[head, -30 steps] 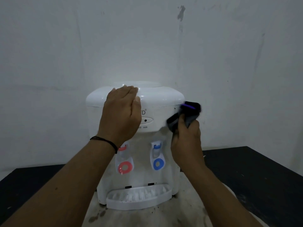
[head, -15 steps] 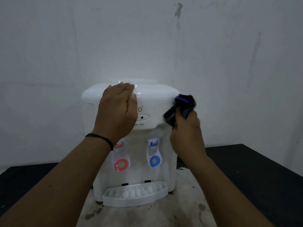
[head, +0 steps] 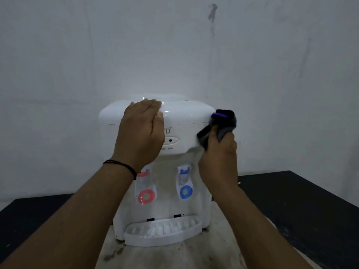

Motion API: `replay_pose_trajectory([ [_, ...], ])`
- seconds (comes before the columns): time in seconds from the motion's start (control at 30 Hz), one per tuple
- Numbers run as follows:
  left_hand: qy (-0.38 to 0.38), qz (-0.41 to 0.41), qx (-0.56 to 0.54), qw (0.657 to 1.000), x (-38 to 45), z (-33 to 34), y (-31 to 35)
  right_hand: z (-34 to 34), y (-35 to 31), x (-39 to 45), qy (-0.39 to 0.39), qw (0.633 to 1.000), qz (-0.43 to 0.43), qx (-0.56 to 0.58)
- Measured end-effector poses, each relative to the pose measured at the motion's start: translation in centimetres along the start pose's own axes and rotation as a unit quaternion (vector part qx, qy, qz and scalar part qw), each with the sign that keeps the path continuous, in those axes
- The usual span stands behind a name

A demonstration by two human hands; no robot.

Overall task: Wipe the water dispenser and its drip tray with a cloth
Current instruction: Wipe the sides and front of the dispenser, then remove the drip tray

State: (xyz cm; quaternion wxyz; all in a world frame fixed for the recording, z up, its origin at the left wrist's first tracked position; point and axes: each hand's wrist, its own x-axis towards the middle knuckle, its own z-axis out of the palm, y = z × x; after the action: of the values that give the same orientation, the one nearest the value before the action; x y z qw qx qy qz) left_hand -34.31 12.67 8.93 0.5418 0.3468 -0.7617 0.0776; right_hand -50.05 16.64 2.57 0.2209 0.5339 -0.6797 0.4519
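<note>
your left hand (head: 140, 133) lies flat on the white plastic water dispenser (head: 186, 121), your right hand (head: 218, 162) grips the dark crumpled cloth (head: 223, 123) against its corner.

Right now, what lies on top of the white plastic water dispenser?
The bare left hand rests flat on the white plastic water dispenser, fingers over its front top edge. The hand covers the part beneath.
</note>
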Motion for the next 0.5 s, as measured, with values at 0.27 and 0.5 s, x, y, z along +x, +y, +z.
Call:
replay_pose_trajectory([
  [0.27,-0.001,0.008,0.016,1.0,0.1,0.2,-0.1,0.7,2.4,-1.0,-0.039,0.999,0.011,0.03],
  [0.5,0.0,0.012,0.031,0.999,0.1,0.5,-0.2,-0.2,1.0,-0.6,-0.062,0.998,-0.003,0.03],
])
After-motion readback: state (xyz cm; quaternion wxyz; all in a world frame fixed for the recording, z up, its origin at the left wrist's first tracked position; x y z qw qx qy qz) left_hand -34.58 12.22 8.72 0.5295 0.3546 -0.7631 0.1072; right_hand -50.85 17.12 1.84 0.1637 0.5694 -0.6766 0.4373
